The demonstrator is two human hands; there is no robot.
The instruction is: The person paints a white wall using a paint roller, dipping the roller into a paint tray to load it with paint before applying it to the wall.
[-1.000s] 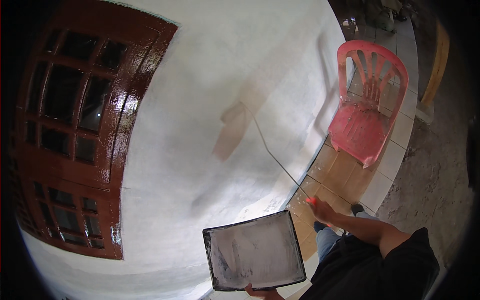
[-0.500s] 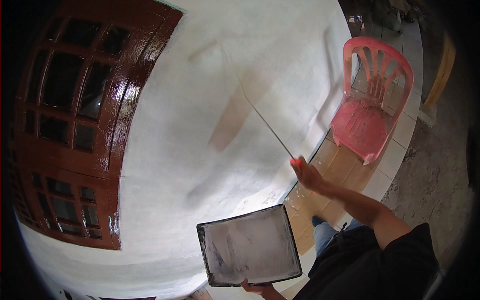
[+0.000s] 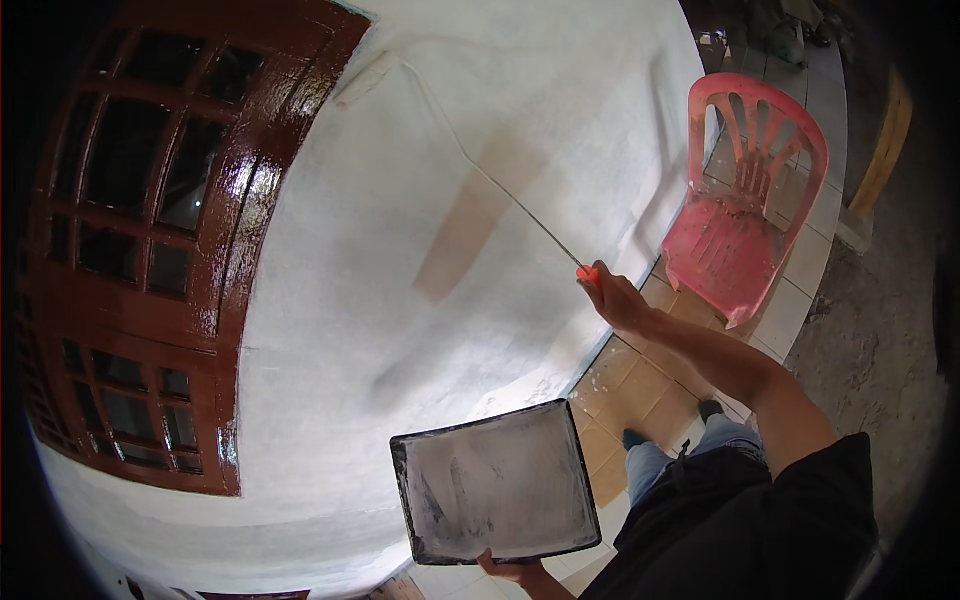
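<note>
My right hand [image 3: 618, 302] is closed around the orange grip of a long-handled paint roller [image 3: 520, 205]. The thin metal rod runs up and left across the white wall [image 3: 330, 330]. At its far end the pale roller head [image 3: 366, 80] is at the wall, close beside the brown window frame. My left hand [image 3: 508, 567] grips the lower edge of a black paint tray [image 3: 500, 485], its inside coated with whitish-grey paint. The tray is held out in front of me at the bottom middle.
A stained red plastic chair [image 3: 735, 205] stands on the tiled floor at the right. Glossy brown framed windows [image 3: 225, 215] take up the left side. A brownish patch [image 3: 465, 230] shows on the wall. Beyond the pale tiled edge lies rough grey ground [image 3: 850, 350].
The roller head has travelled up and left along the wall, nearer the window frame. My right hand has shifted slightly up, and the tray has moved a little up and left.
</note>
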